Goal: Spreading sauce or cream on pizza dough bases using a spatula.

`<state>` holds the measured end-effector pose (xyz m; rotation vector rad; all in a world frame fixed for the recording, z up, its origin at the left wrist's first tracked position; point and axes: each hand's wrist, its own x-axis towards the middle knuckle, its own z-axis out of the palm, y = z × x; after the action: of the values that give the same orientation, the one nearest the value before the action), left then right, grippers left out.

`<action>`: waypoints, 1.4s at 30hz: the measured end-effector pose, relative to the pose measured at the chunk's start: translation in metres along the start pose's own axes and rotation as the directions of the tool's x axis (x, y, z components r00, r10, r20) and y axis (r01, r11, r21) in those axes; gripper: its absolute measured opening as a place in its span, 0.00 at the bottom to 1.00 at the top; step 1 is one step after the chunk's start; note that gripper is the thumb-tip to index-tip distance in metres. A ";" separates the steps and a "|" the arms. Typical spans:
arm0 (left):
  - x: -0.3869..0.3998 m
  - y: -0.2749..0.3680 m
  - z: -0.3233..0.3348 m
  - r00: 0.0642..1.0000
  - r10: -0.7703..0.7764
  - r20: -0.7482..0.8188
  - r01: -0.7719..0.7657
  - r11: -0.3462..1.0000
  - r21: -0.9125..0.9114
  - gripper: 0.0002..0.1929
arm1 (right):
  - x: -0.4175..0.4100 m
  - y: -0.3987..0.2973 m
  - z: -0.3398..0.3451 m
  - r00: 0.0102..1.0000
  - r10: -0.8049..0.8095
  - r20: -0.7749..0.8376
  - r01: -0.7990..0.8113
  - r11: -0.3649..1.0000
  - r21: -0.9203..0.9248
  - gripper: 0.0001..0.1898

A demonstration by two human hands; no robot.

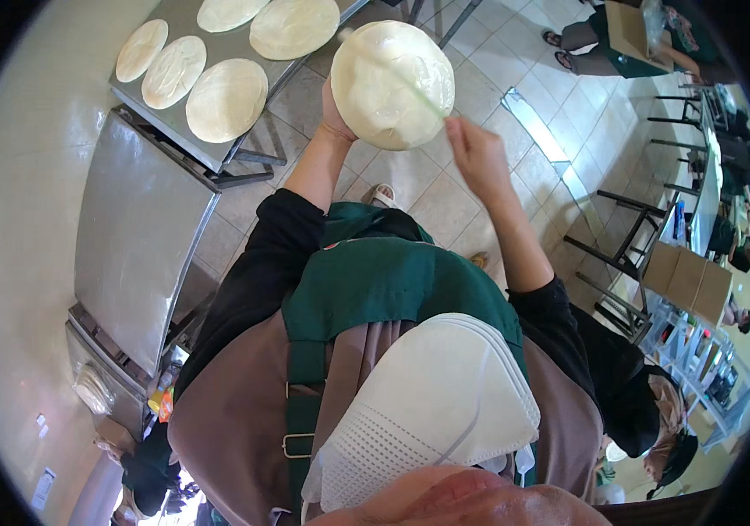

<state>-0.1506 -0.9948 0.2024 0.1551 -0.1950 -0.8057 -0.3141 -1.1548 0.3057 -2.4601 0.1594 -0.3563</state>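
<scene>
My left hand [335, 110] supports a pale, round disc [393, 98] that looks like dough, raised above the floor beside the metal table. Most of the left fingers are hidden beneath it. The disc's top is glossy and wet-looking, with an uneven lower edge. In my right hand [478, 152] is a thin stick-like tool [414, 93], blurred by motion. It slants over the disc toward the upper left; whether it touches the surface cannot be made out. Flat, pale dough rounds [227, 100] lie spaced out on the metal table [227, 66] to the upper left.
A second metal table [145, 230] stands to my left, near the wall. At right are dark table legs [618, 253], a cardboard box [688, 283] and a bent-over person [638, 401]. Another person [585, 39] carries an open cardboard box [626, 29] at upper right. Silvery tape [536, 125] crosses the tiled floor.
</scene>
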 end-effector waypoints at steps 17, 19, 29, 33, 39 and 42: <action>0.004 0.094 0.026 0.992 0.128 -0.011 -0.128 0.991 -0.045 0.26 | 0.053 -0.034 0.023 0.991 0.061 -0.115 -0.066 0.997 -0.036 0.16; 0.004 0.104 0.025 0.991 0.061 0.117 -0.050 0.994 -0.093 0.27 | 0.061 -0.039 0.032 0.991 0.068 -0.117 -0.077 0.994 -0.072 0.16; 0.007 0.148 0.059 0.907 0.291 -0.304 -0.158 0.905 0.396 0.29 | 0.057 -0.086 0.063 0.967 -0.238 0.089 0.242 0.970 -0.037 0.12; 0.011 0.172 0.034 0.946 0.272 -0.177 -0.226 0.944 0.240 0.29 | 0.081 -0.079 0.063 0.990 -0.142 0.000 0.142 0.989 -0.049 0.15; 0.018 0.195 0.025 0.984 0.164 -0.076 -0.159 0.985 0.069 0.29 | 0.109 -0.070 0.078 0.995 -0.047 -0.088 0.037 0.993 -0.110 0.18; 0.025 0.208 0.025 0.951 0.293 -0.099 -0.273 0.946 0.175 0.29 | 0.098 -0.082 0.089 0.996 -0.085 0.034 0.087 0.995 -0.046 0.14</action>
<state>0.0053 -0.8726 0.2738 0.3201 -0.1594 -0.4907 -0.1919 -1.0583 0.3098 -2.5236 0.0490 -0.3537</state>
